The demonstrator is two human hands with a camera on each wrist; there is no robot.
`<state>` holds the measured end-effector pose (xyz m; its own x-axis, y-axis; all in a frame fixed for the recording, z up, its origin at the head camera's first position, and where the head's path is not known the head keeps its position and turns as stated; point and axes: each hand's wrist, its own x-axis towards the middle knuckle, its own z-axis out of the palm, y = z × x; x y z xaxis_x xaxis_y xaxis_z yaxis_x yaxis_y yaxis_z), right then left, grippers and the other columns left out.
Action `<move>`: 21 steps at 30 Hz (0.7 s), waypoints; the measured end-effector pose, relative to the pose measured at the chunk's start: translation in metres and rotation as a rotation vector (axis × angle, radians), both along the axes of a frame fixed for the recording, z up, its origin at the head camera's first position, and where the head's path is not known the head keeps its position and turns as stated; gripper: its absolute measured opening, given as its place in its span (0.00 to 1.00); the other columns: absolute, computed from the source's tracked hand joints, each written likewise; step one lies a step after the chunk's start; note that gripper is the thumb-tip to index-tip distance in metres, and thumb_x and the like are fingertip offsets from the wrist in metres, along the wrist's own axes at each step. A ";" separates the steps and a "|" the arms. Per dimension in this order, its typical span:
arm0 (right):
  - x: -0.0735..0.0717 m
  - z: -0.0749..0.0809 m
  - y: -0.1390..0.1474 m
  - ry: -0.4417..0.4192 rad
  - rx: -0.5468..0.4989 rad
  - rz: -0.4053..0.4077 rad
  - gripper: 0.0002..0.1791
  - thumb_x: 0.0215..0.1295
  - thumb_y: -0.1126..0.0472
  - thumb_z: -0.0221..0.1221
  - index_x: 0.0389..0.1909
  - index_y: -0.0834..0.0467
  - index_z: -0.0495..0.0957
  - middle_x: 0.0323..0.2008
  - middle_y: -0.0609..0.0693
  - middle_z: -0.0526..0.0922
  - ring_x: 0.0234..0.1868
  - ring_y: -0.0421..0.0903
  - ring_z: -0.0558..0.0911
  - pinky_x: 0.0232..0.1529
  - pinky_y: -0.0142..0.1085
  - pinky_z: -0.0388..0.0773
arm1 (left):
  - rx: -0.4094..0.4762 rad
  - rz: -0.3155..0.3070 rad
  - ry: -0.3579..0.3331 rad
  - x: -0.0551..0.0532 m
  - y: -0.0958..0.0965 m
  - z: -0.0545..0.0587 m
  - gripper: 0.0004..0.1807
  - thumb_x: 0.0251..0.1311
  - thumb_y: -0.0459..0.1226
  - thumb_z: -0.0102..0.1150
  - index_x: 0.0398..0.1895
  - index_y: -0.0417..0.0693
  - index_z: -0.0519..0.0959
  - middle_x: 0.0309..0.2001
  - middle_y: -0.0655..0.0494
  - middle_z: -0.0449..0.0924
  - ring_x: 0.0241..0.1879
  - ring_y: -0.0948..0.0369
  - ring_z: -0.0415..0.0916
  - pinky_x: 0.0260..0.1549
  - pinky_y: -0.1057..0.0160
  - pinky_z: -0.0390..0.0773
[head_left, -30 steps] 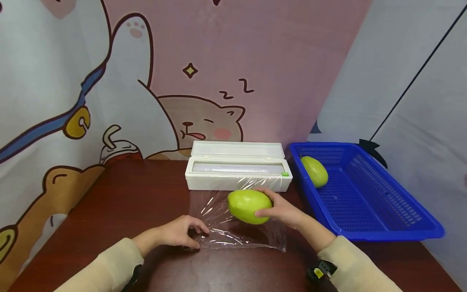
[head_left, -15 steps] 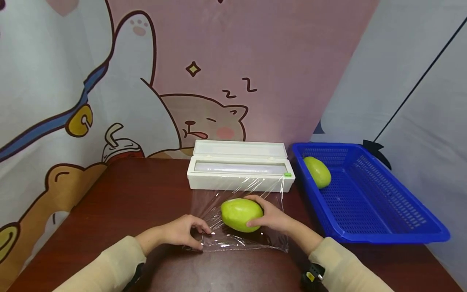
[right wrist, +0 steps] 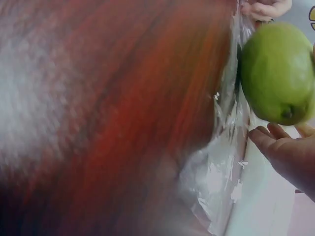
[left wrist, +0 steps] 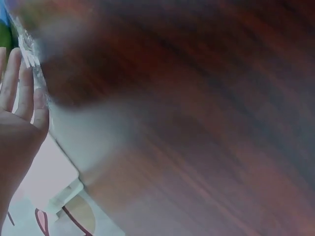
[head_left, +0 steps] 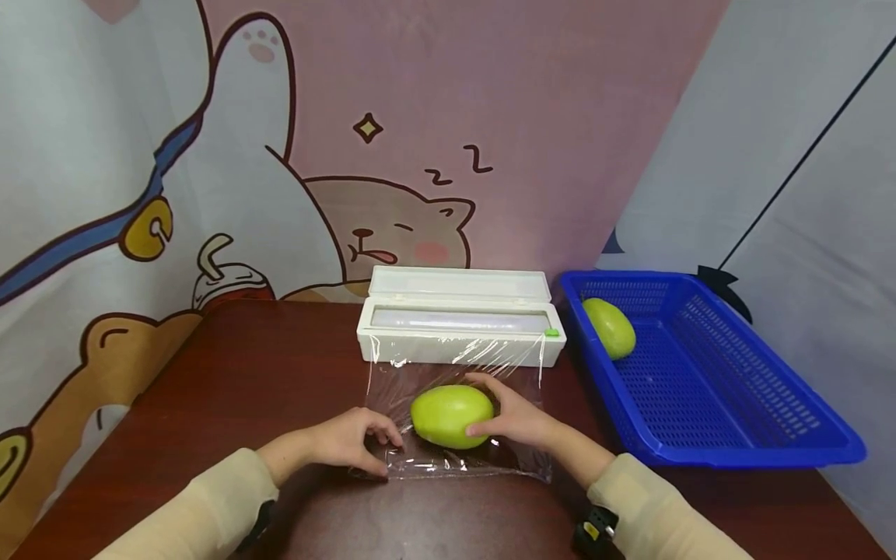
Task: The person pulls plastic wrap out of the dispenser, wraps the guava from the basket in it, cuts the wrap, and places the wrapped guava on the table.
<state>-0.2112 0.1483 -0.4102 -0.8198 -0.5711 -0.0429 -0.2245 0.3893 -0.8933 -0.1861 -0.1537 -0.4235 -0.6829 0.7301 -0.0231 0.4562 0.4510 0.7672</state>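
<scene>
A smooth yellow-green mango lies over a sheet of clear cling film in front of the white dispenser box. My right hand grips its right end, thumb at the near side and fingers around the far side. The right wrist view shows the mango close up, with the hand under its stem end. My left hand rests at the film's left edge, fingers loosely bent, thumb and forefinger apart. In the left wrist view that hand shows with fingers extended beside the film.
The dispenser's lid stands raised, with a green slider at the right end of its front edge. A blue plastic basket on the right holds another green mango. A printed cloth hangs behind the dark wooden table.
My right hand has brought the mango leftward, nearer and down over the middle of the film. My left hand has stayed at the film's left edge.
</scene>
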 end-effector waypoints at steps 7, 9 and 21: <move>0.002 0.002 0.002 0.022 -0.026 0.042 0.41 0.50 0.60 0.69 0.62 0.69 0.61 0.56 0.68 0.70 0.54 0.58 0.74 0.52 0.42 0.76 | 0.067 0.010 0.016 0.000 -0.001 0.006 0.11 0.44 0.35 0.71 0.32 0.43 0.81 0.30 0.54 0.85 0.34 0.68 0.78 0.41 0.68 0.77; 0.002 0.002 0.002 0.021 -0.031 0.048 0.41 0.51 0.60 0.68 0.63 0.69 0.60 0.57 0.68 0.69 0.54 0.59 0.74 0.52 0.42 0.76 | 0.072 0.004 0.011 0.000 -0.001 0.006 0.10 0.44 0.34 0.70 0.31 0.43 0.81 0.30 0.53 0.85 0.33 0.68 0.78 0.39 0.68 0.78; 0.022 0.004 0.044 0.061 -0.040 0.012 0.32 0.56 0.62 0.64 0.58 0.72 0.64 0.52 0.70 0.74 0.53 0.61 0.75 0.48 0.33 0.78 | 0.005 -0.041 0.017 0.005 -0.004 0.002 0.15 0.42 0.38 0.72 0.35 0.44 0.80 0.31 0.55 0.82 0.31 0.70 0.74 0.34 0.70 0.78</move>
<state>-0.1893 0.1920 -0.4058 -0.8134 -0.5809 0.0300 -0.2830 0.3502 -0.8929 -0.1808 -0.1579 -0.4219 -0.6525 0.7578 -0.0077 0.4872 0.4273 0.7616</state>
